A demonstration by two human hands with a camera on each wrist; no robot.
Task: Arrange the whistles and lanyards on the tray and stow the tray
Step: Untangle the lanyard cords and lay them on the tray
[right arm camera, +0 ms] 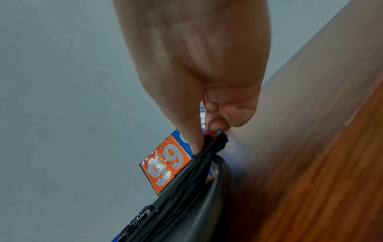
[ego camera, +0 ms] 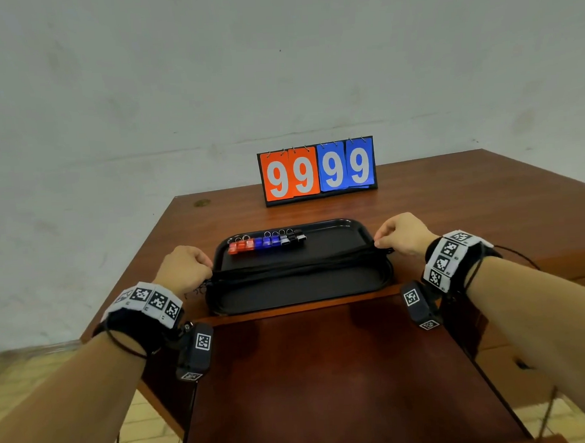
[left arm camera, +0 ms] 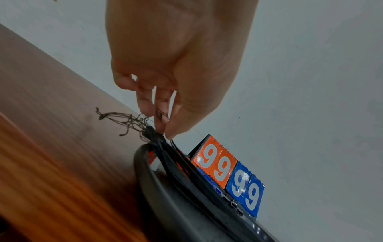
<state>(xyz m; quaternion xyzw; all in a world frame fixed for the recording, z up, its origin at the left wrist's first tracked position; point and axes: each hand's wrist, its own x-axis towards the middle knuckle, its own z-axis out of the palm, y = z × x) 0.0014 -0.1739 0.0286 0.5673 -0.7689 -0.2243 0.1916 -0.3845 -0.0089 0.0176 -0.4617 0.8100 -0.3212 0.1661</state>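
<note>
Glossy black plastic tray [ego camera: 369, 232], translucent plastic whistles [ego camera: 266, 242] with metal rings, thin black cord lanyards [ego camera: 297, 266], polished wood table [ego camera: 453, 206].

One black tray [ego camera: 369, 232] sits on one wooden table [ego camera: 453, 213], with nine whistles [ego camera: 266, 242] in a row at its 11 o'clock: three red, three blue, three black. One bundle of black lanyards [ego camera: 297, 266] crosses it, strands too tangled to count. One scoreboard [ego camera: 317, 171] at 12 o'clock shows four cards, two orange and two blue.

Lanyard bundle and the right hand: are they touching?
Touching. The right wrist view shows the right hand with thumb and fingers pinching the end of the black lanyard bundle above the tray.
</note>
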